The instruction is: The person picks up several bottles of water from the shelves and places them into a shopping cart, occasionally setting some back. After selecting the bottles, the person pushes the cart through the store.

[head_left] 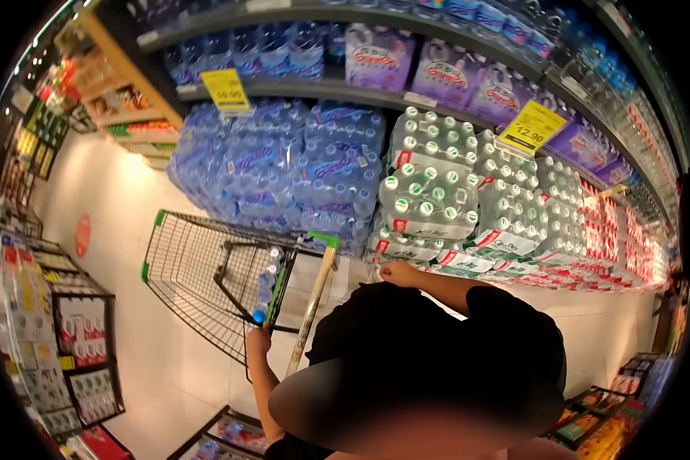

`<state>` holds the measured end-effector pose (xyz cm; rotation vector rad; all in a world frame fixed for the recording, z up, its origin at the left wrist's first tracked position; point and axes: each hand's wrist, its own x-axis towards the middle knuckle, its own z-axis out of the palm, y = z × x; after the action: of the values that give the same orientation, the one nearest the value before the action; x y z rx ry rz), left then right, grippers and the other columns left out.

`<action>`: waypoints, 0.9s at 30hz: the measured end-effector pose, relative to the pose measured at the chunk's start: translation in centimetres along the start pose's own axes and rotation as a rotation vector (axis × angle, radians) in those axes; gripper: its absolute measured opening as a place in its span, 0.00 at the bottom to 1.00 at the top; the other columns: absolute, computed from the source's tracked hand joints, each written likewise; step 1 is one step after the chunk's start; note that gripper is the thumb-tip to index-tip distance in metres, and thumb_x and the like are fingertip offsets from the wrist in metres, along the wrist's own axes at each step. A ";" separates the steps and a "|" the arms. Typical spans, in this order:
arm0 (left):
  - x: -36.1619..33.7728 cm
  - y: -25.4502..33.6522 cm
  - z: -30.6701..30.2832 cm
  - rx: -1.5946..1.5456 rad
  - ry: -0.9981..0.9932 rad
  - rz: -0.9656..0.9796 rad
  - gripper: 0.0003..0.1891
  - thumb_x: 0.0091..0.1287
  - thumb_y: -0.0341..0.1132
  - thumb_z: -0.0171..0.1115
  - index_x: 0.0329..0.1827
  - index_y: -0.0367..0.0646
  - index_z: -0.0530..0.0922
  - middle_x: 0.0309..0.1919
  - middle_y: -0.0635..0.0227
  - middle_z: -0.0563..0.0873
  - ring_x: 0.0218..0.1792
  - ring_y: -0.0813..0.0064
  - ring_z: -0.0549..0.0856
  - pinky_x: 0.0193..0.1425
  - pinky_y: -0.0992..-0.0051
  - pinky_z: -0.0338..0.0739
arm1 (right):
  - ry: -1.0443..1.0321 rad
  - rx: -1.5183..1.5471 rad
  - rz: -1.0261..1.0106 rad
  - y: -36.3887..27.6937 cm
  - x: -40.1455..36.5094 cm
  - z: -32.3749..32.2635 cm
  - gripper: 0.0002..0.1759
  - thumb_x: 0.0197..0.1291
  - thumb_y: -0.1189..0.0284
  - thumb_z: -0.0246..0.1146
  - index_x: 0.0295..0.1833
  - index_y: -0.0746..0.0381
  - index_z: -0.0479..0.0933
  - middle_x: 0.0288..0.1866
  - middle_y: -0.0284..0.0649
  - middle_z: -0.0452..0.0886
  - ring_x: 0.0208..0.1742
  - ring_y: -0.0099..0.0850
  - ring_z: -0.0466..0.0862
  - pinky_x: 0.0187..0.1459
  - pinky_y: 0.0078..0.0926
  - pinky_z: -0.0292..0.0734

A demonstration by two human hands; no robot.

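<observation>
- The left hand (257,340) is clenched in a grip around the cap end of a water bottle (268,282), as far as the warped view lets me judge.
- The water bottle lies against the back of a shopping cart (188,268). Its long axis runs steeply from bottom left to top right in the picture.
- Its blue cap points down toward the person and sits just above the fingers, while the base points away toward the shelves.
- The water bottle is slim, clear plastic with a bluish label band.
- The right hand (397,272) rests on the top edge of a pack of green-capped bottles (429,199). I cannot tell whether its grip is closed or loose.
- That pack is shrink-wrapped, with white, green and red printing, and is stacked among others like it on the bottom shelf.
- The cart handle (314,303) is a tan bar with a green end and slants between the 2 hands.
- Blue-wrapped packs (284,172) stand to the left, under a yellow tag (225,90) reading 59.90.
- A second tag (530,126) reads 12.90.
</observation>
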<state>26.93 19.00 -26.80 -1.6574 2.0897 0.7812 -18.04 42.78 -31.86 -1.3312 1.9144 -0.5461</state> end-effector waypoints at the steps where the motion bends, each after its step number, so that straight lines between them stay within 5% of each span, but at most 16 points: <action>1: -0.2 0.7 0.0 0.002 0.007 -0.043 0.33 0.74 0.57 0.46 0.37 0.31 0.85 0.37 0.36 0.85 0.44 0.38 0.84 0.49 0.46 0.77 | -0.020 0.000 -0.047 -1.1 0.5 -0.9 0.13 0.62 0.62 0.61 0.42 0.59 0.82 0.38 0.44 0.86 0.40 0.44 0.86 0.44 0.41 0.80; 5: 0.8 -0.7 4.2 0.190 0.079 0.087 0.30 0.75 0.55 0.46 0.39 0.31 0.83 0.41 0.38 0.85 0.46 0.39 0.84 0.50 0.48 0.77 | -0.158 0.199 -0.349 -10.6 -0.7 -9.6 0.11 0.65 0.66 0.61 0.46 0.60 0.81 0.40 0.43 0.86 0.43 0.43 0.85 0.46 0.37 0.78; 8: -4.4 5.4 1.2 0.009 0.117 -0.128 0.29 0.73 0.55 0.48 0.50 0.32 0.79 0.48 0.40 0.84 0.51 0.39 0.82 0.54 0.48 0.76 | -0.089 0.251 -0.586 -15.7 -3.8 -17.3 0.08 0.66 0.69 0.62 0.46 0.61 0.80 0.42 0.42 0.84 0.44 0.40 0.84 0.46 0.35 0.77; 12: -5.7 7.1 2.0 0.002 0.236 -0.189 0.30 0.69 0.59 0.55 0.48 0.33 0.77 0.45 0.41 0.84 0.50 0.40 0.82 0.52 0.50 0.77 | 0.246 0.222 -0.790 -13.6 -5.7 -25.8 0.10 0.64 0.72 0.63 0.49 0.60 0.81 0.41 0.40 0.85 0.39 0.37 0.85 0.40 0.34 0.80; 14: -6.0 7.6 3.0 -0.022 0.318 -0.181 0.31 0.66 0.58 0.60 0.48 0.32 0.76 0.45 0.42 0.84 0.49 0.40 0.82 0.52 0.50 0.77 | 0.504 0.113 -0.784 -11.9 -6.5 -31.4 0.13 0.61 0.74 0.65 0.52 0.57 0.82 0.41 0.38 0.87 0.36 0.37 0.86 0.37 0.31 0.84; 16: -5.7 6.8 4.6 -0.021 0.415 -0.145 0.31 0.65 0.56 0.64 0.49 0.30 0.74 0.45 0.41 0.83 0.49 0.40 0.82 0.52 0.51 0.77 | 0.707 -0.064 -0.611 -9.5 -8.0 -38.7 0.15 0.58 0.76 0.66 0.52 0.57 0.81 0.45 0.39 0.86 0.43 0.36 0.87 0.45 0.34 0.84; 20: -6.8 8.3 6.3 -0.064 0.556 -0.166 0.32 0.62 0.52 0.69 0.53 0.28 0.74 0.47 0.40 0.82 0.50 0.40 0.80 0.54 0.52 0.75 | 1.425 -0.086 -0.570 -5.7 -11.2 -53.8 0.21 0.59 0.79 0.65 0.59 0.62 0.75 0.48 0.40 0.81 0.46 0.30 0.82 0.50 0.30 0.79; 23: -7.0 8.3 7.8 -0.071 0.623 -0.159 0.33 0.61 0.50 0.71 0.56 0.27 0.73 0.50 0.40 0.80 0.53 0.41 0.79 0.56 0.52 0.75 | 1.799 -0.272 -0.422 -1.9 -14.2 -62.7 0.28 0.59 0.73 0.67 0.64 0.66 0.69 0.54 0.46 0.76 0.50 0.34 0.80 0.53 0.32 0.76; 27: -7.3 8.4 9.6 -0.150 0.602 -0.224 0.32 0.58 0.42 0.74 0.58 0.29 0.71 0.51 0.43 0.79 0.55 0.42 0.77 0.61 0.54 0.73 | 1.976 -0.563 -0.152 1.1 -16.9 -68.6 0.35 0.57 0.62 0.70 0.66 0.65 0.67 0.52 0.50 0.75 0.54 0.43 0.76 0.57 0.40 0.72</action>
<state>20.03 31.95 -28.34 -2.3906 2.1851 0.4014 -67.72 54.63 17.04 -1.1717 3.6540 -2.0016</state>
